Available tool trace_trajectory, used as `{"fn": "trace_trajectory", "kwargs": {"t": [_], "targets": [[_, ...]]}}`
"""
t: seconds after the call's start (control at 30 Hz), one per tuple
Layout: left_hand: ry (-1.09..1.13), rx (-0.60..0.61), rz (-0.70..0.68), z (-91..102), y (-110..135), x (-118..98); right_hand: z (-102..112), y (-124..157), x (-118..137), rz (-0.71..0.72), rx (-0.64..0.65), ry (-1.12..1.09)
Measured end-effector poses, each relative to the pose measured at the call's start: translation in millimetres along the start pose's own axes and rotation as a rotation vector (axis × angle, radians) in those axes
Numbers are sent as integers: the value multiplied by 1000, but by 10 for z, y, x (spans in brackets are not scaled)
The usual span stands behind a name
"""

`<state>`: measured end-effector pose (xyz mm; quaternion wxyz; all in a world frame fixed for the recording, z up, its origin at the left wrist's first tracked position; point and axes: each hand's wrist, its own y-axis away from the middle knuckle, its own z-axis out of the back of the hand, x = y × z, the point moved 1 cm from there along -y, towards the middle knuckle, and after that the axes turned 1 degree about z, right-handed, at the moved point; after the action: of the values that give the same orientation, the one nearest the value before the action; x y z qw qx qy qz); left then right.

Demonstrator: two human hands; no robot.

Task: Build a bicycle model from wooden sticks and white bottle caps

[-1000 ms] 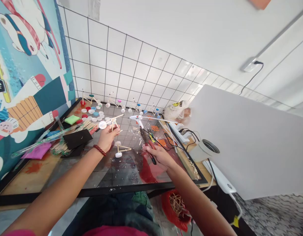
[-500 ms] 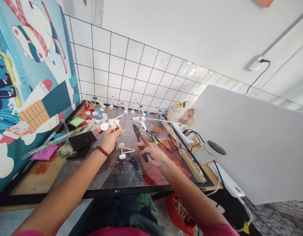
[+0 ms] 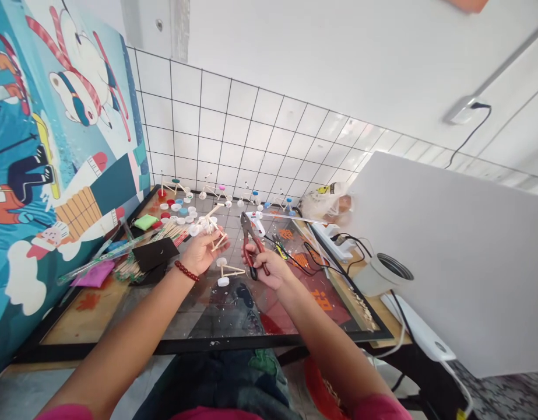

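My left hand (image 3: 201, 252) is closed on a small frame of wooden sticks (image 3: 215, 226) with white bottle caps at its far end. Around the red handles of a pair of pliers (image 3: 252, 247) wraps my right hand (image 3: 270, 267); the jaws point away from me, towards the back of the table. Between and below the hands, a second stick frame (image 3: 232, 272) with two white caps lies on the glass tabletop (image 3: 194, 315). Just beyond the pliers is a white glue gun (image 3: 256, 223), partly hidden by their jaws.
Loose bottle caps (image 3: 181, 213), bundled sticks (image 3: 127, 267) and black sheets (image 3: 155, 254) lie on the left. Finished-looking stick-and-cap models (image 3: 251, 198) line the back by the wire grid (image 3: 246, 128). A power strip (image 3: 336, 242), cables and a grey-white cup (image 3: 382, 274) are on the right.
The stick frame in my left hand has turned, its sticks now tilted differently. The pliers point more directly away from me and their jaws now overlap the glue gun. The camera view has shifted slightly.
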<state>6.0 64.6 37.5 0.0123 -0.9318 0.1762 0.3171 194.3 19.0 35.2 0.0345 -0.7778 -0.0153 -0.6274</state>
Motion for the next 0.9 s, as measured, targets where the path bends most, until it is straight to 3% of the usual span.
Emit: {"fn": "trace_trajectory", "kwargs": {"t": [0.1,0.2,0.37,0.67,0.8,0.9], "targets": [[31,46,55,9,18,-28,-101,-15,-67,-177,91,-114],[41,85,63,12,31,-47,-223,21,-156,-259,113,-151],[-3,143,26,-33,72,-54,-375,46,-220,-287,109,-248],[-76,289,-17,-138,140,-76,-308,150,-6,-449,379,-452],[-51,298,-30,-146,136,-60,-308,186,-18,-438,346,-504],[-78,298,-91,-141,140,-66,-289,119,-74,-345,193,-488]]}}
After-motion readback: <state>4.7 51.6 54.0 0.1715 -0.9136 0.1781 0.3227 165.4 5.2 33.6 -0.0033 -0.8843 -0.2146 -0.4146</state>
